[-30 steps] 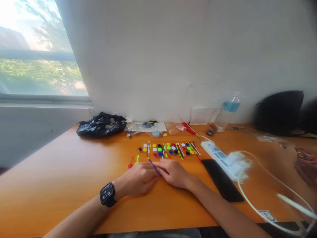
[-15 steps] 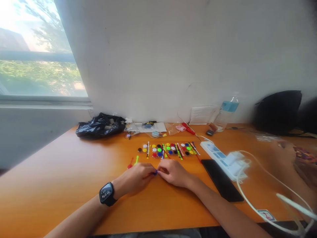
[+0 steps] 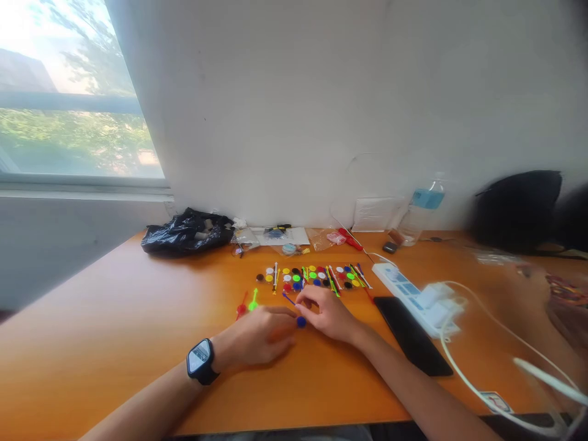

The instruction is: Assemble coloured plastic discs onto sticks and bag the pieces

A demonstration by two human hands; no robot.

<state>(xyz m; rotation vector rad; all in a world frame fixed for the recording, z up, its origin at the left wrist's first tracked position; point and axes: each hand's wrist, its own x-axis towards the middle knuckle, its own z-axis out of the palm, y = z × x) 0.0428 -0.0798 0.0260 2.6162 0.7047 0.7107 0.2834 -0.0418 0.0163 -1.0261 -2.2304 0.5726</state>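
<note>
My left hand point(image 3: 261, 334), with a black watch point(image 3: 201, 361) on its wrist, rests on the orange table point(image 3: 114, 343) with its fingers curled. Its fingertips are at a small blue disc point(image 3: 301, 321). My right hand point(image 3: 328, 313) is closed in a pinch on a thin blue stick point(image 3: 288, 299) that points up and left, right beside the disc. Just left of my hands lie a red stick-and-disc piece point(image 3: 241, 308) and a green one point(image 3: 253, 302). Beyond my hands is a row of coloured discs and sticks point(image 3: 315, 277).
A black phone point(image 3: 411, 334) and a white power strip point(image 3: 413, 293) with cables lie to the right. Another person's blurred hand point(image 3: 523, 288) works at the far right. A black bag point(image 3: 186, 231), small packets and a water bottle point(image 3: 420, 211) stand along the wall.
My hands, pinched together on a blue piece before, have drawn slightly apart. The right hand moved up towards the row, and the blue disc now shows between the hands.
</note>
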